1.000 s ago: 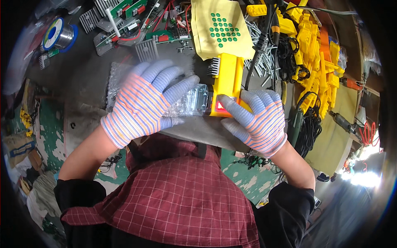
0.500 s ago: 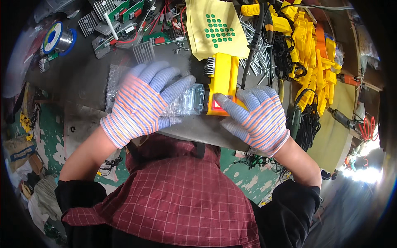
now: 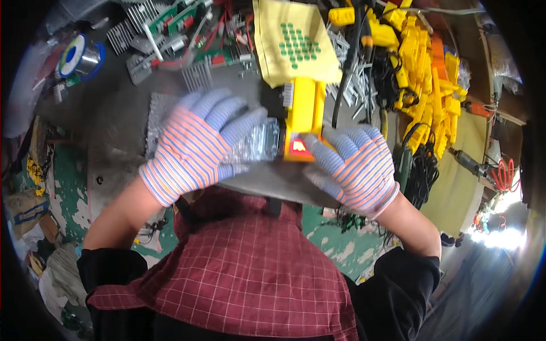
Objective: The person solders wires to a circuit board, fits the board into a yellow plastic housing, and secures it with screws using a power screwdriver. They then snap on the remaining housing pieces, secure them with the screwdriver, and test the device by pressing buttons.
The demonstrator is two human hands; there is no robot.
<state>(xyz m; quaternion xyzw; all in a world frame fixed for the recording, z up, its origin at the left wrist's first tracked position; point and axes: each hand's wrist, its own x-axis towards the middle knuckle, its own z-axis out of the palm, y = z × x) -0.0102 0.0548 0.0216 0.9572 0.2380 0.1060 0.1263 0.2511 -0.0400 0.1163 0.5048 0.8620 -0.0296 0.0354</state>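
Note:
My left hand (image 3: 196,139), in a striped knit glove, arches over a clear plastic-wrapped pack (image 3: 253,142). Its fingers lie along the far side and its thumb along the near side, and the palm hides part of the wrap. Against the pack's right end stands a yellow housing (image 3: 304,108) with a red lit display (image 3: 298,146) at its near end. My right hand (image 3: 358,162), gloved alike, is beside that end with fingers apart. Its index fingertip is at the display's right edge, and blur hides whether it touches. The thumb is lower, near the bench edge.
A yellow sheet with green dots (image 3: 298,45) lies behind the housing. Circuit boards with heat sinks (image 3: 170,28) and a solder spool (image 3: 82,57) are at the back left. Metal rods (image 3: 355,85), black cables (image 3: 389,74) and piled yellow housings (image 3: 424,74) occupy the right.
My right index fingertip has shifted slightly right, uncovering more of the display, which glows brighter red. The left hand stays over the wrapped pack.

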